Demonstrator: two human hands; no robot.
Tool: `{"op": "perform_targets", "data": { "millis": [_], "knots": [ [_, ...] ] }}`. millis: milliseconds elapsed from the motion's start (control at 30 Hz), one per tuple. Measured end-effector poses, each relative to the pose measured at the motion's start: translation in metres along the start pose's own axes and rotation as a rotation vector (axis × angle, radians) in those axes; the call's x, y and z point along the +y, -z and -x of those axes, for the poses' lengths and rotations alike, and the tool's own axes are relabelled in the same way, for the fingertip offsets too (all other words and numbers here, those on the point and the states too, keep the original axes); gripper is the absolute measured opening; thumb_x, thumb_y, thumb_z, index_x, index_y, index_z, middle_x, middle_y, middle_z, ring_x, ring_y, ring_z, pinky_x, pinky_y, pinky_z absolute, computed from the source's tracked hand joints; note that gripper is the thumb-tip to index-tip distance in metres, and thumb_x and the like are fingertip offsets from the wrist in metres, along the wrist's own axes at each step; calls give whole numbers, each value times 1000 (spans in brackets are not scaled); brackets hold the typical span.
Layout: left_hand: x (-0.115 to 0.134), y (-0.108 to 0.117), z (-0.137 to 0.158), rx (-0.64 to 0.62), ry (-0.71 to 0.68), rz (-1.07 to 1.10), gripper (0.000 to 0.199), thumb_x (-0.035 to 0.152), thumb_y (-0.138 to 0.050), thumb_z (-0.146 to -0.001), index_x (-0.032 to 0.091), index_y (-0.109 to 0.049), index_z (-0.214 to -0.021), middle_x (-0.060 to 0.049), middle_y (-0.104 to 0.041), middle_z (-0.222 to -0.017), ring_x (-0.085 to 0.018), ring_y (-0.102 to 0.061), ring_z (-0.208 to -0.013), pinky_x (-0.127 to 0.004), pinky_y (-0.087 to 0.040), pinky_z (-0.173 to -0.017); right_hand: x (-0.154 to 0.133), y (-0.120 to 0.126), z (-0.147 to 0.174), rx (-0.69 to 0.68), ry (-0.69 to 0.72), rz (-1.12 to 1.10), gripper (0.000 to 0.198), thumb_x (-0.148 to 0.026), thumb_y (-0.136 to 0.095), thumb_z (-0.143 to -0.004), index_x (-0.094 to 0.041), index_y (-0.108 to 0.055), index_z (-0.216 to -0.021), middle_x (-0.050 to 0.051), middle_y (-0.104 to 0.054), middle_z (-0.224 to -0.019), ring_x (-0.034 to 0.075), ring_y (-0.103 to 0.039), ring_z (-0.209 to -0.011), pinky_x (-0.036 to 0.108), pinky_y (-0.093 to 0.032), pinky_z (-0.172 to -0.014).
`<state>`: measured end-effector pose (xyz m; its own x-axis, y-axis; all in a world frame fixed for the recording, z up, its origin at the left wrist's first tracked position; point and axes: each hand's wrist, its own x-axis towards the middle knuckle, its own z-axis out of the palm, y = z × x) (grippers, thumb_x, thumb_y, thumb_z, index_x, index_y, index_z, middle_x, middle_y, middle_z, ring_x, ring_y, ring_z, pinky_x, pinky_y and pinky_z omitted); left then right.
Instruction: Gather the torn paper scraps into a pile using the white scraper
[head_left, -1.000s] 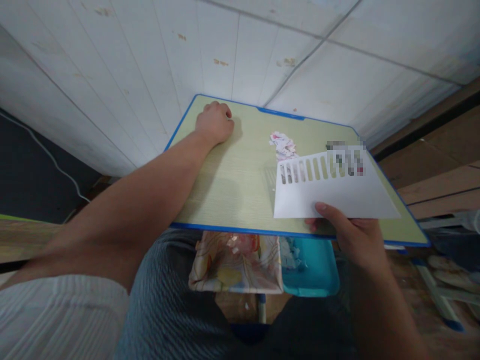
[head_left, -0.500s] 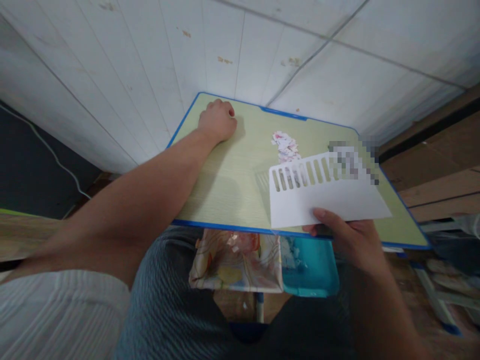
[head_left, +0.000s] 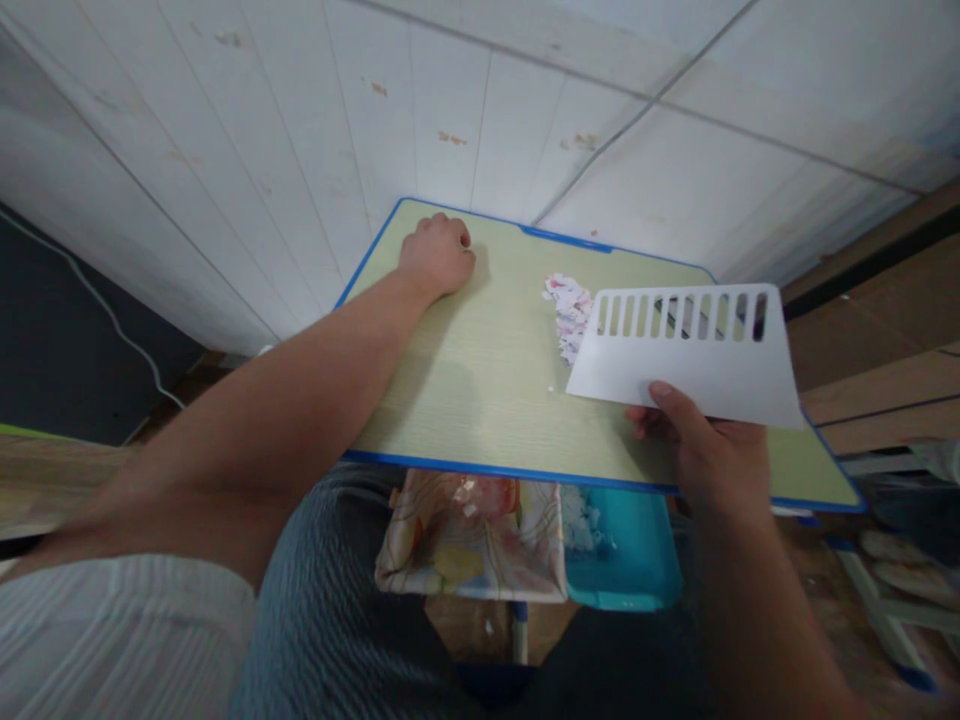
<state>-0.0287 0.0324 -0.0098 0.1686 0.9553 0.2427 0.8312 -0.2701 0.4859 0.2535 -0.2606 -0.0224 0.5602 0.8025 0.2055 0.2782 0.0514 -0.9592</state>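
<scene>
My right hand (head_left: 712, 440) grips a white slotted card (head_left: 690, 370) by its near edge, thumb on top. A row of long openings runs along the card's far side. The card is held tilted above the right part of the folding table (head_left: 450, 400). Just left of it lies a heap of small paper scraps (head_left: 568, 312), partly covered by the card. My left hand (head_left: 439, 253) rests on the table's far left, fingers curled into a loose fist, with nothing seen in it. Dark shapes behind the slots cannot be made out.
Under the table's near edge hang a patterned cloth-lined bin (head_left: 465, 575) and a turquoise tray (head_left: 630, 560) with white bits inside. A white panelled wall (head_left: 450, 90) stands right behind the table, with a cable (head_left: 622, 120) on it. Wooden furniture (head_left: 877, 350) is at the right.
My right hand has moved the slotted card to the right and a little away from me, turning it and uncovering more of the paper scraps. My left hand has stayed in place.
</scene>
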Motion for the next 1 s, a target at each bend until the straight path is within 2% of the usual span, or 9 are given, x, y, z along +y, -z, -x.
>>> {"op": "perform_targets", "data": {
  "millis": [167,300,433,567,733,900,1000],
  "knots": [
    [0,0,0,-11,-4,-15,55,36,-77,-101,37,-86,-155,-13,-84,-154,-48,-60,-167,-73,-51,-143,-8,-10,-1,-42,-13,56,42,-57,-107,-81,-23,-83,-87,7,-85,-74,23,-73,-52,37,-68,-55],
    [1,0,0,-13,4,-41,53,36,-73,-105,36,-85,-157,-13,-81,-159,-46,-60,-167,-68,-52,-142,-10,-14,-4,-105,16,116,45,-63,-105,-83,-23,-84,-85,9,-87,-77,25,-75,-56,39,-69,-58],
    [1,0,1,-32,8,-56,52,40,-70,-109,38,-82,-160,-11,-78,-165,-44,-58,-169,-64,-52,-142,-14,-13,0,-128,34,126,43,-60,-104,-85,-24,-82,-77,8,-82,-71,24,-73,-55,39,-69,-59],
    [2,2,2,-50,2,-43,57,46,-75,-106,38,-82,-162,-12,-77,-168,-47,-54,-173,-68,-49,-144,-17,-10,8,-170,38,80,42,-54,-103,-87,-25,-77,-72,5,-76,-65,22,-70,-53,36,-65,-54],
    [4,3,2,-53,30,-9,57,57,-74,-105,37,-83,-158,-10,-82,-158,-45,-47,-175,-75,-45,-145,-6,-5,13,-143,57,-31,29,-39,-100,-91,-23,-79,-81,2,-79,-72,19,-69,-53,31,-61,-51],
    [3,4,2,-56,9,-23,60,46,-77,-101,38,-81,-161,-12,-78,-166,-47,-54,-173,-70,-47,-145,0,-6,11,-20,62,-60,27,-38,-101,-87,-23,-79,-90,2,-82,-77,20,-70,-52,32,-59,-49],
    [3,3,1,-49,3,-14,60,45,-79,-100,39,-82,-160,-12,-77,-167,-49,-55,-172,-71,-47,-145,-2,-6,12,-23,28,-4,29,-39,-103,-86,-22,-80,-92,3,-82,-74,20,-69,-51,33,-61,-50]
  ]
}}
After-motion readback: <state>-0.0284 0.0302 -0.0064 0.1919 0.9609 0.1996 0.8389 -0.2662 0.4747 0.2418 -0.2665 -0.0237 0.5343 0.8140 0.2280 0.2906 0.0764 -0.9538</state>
